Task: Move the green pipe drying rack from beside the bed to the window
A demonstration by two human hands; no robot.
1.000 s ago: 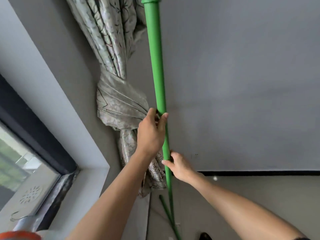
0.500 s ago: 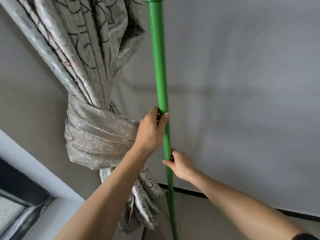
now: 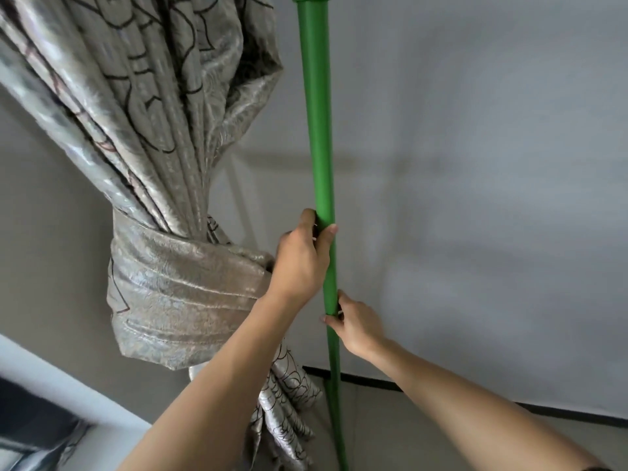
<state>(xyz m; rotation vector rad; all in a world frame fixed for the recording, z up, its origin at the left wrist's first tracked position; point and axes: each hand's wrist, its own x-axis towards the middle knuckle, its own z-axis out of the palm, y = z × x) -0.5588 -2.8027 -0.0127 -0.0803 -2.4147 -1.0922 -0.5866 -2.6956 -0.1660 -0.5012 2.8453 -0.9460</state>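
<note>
1. The green pipe drying rack (image 3: 319,137), a rack of smooth round plastic tubing of which only one upright post is seen, is held nearly upright close to a plain grey wall (image 3: 475,164), just right of a tied-back curtain.
2. The silvery patterned fabric curtain (image 3: 146,130), gathered by a wide band, hangs just beside the post; the post is best kept clear of its folds so nothing snags.
3. A pale window reveal (image 3: 51,379) with a dark frame is seen at lower left, so the rack is judged near its goal.
4. The grey floor (image 3: 424,426) below looks flat; the rack's foot is hidden.
5. The left hand (image 3: 300,260) is clenched around the post, higher up.
6. The right hand (image 3: 356,324) is wrapped around it lower down; a spread two-handed hold is judged to steady the lowering.
</note>
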